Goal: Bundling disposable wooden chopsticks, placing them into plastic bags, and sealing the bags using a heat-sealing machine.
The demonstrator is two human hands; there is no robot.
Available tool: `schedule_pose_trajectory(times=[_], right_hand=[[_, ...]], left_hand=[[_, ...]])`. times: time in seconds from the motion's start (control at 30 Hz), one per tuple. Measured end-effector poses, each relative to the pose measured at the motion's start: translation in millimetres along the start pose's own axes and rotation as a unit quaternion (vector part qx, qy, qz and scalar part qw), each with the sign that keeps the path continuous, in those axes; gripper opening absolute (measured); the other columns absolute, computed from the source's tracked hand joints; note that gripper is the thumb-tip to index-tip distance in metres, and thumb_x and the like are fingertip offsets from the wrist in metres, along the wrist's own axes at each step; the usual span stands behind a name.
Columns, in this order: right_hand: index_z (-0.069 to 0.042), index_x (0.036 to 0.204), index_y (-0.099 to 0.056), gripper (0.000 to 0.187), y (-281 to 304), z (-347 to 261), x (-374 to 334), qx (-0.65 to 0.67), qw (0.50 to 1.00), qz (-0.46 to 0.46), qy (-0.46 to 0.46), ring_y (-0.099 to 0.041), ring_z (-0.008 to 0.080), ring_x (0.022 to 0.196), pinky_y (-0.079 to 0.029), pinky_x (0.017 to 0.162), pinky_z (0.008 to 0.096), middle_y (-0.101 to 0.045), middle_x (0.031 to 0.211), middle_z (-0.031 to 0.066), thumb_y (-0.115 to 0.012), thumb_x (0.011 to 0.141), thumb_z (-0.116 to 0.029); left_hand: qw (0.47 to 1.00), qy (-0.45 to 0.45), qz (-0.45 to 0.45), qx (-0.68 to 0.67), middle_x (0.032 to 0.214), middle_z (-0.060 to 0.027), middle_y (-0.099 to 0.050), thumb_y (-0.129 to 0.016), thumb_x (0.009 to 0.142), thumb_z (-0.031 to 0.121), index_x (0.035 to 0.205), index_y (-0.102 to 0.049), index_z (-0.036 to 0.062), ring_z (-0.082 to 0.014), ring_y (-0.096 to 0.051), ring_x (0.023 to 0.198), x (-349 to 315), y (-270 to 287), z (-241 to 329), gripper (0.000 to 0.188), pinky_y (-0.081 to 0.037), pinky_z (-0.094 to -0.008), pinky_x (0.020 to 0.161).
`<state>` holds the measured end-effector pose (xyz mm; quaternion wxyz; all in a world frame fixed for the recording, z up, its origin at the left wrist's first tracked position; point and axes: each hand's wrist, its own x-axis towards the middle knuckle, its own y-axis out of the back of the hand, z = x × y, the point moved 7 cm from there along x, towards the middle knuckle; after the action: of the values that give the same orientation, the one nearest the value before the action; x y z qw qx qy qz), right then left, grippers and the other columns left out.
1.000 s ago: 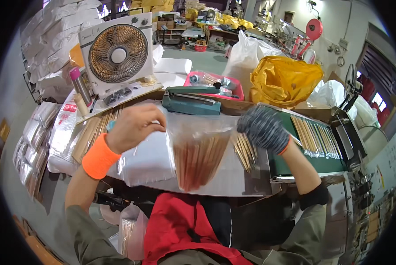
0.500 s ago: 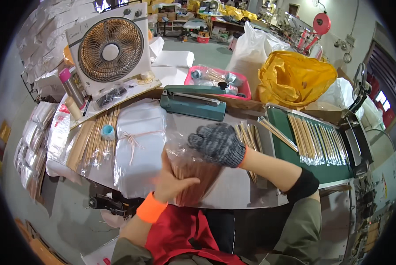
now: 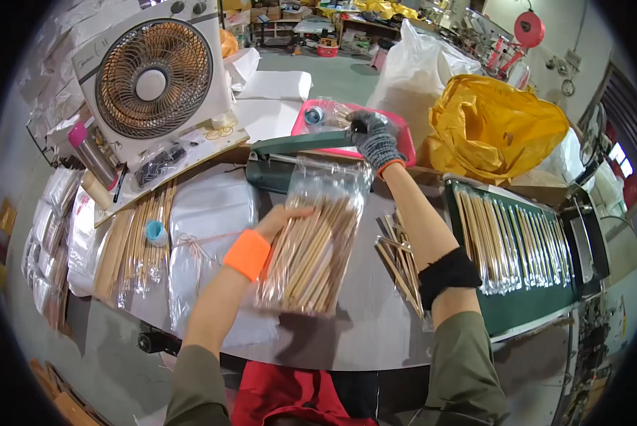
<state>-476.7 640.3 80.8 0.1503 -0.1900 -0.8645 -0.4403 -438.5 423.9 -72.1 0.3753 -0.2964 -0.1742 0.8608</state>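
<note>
Grips a clear, glossy bag point(image 3: 332, 186) of slim tan sticks point(image 3: 310, 245) by its left side with the left hand point(image 3: 278, 223), fingers and thumb closed, above the surface point(image 3: 375, 334), top end at the teal sealer point(image 3: 267, 176). Curls the gloved right hand point(image 3: 375, 138) around the sealer's handle point(image 3: 297, 143). Shows dark lettering on the white fan point(image 3: 151, 85).

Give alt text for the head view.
The left hand holds a clear bag of sticks at a green device; the gloved right hand is on its lever. Packaged sticks lie right, a fan stands left.
</note>
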Motion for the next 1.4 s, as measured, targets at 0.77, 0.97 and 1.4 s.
schedule_pose_trajectory(times=[0.77, 0.97, 1.4], right_hand=[[-0.006, 0.134, -0.034, 0.076, -65.8, 48.2, -102.5, 0.046, 0.995, 0.076, -0.051, -0.06, 0.0301, 0.094, -0.047, 0.083, 0.0388, -0.059, 0.111, 0.0202, -0.073, 0.074, -0.033], [0.002, 0.1, -0.061, 0.037, -170.6, 19.8, -232.7, 0.473, 0.812, -0.1, -0.327, -0.059, 0.0226, 0.09, -0.049, 0.077, 0.0369, -0.064, 0.094, 0.0117, -0.068, 0.071, -0.019], [-0.002, 0.115, -0.051, 0.056, -206.7, -315.5, -431.7, 0.692, 0.499, -0.39, -0.347, -0.059, 0.0307, 0.096, -0.048, 0.089, 0.0442, -0.061, 0.104, 0.0114, -0.065, 0.061, -0.006]], left_hand=[[0.729, 0.2, 0.115, 0.645, 0.109, -0.024, -0.056, -0.061, 0.078, 0.05, 0.124, -0.041, -0.0004, -0.0392, -0.058, 0.095, -517.8, 18.8, -243.9, 0.071, -0.047, -0.0435, 0.08], [0.705, -0.016, 0.143, 0.695, 0.113, -0.024, -0.053, -0.067, 0.075, 0.032, 0.123, -0.044, 0.0021, -0.0377, -0.056, 0.099, -503.3, 7.4, -263.5, 0.061, -0.044, -0.0433, 0.087], [0.629, -0.16, 0.309, 0.695, 0.113, -0.0251, -0.055, -0.061, 0.078, 0.04, 0.117, -0.052, 0.0019, -0.0395, -0.053, 0.106, -525.7, -19.1, -228.5, 0.055, -0.039, -0.0483, 0.093]])
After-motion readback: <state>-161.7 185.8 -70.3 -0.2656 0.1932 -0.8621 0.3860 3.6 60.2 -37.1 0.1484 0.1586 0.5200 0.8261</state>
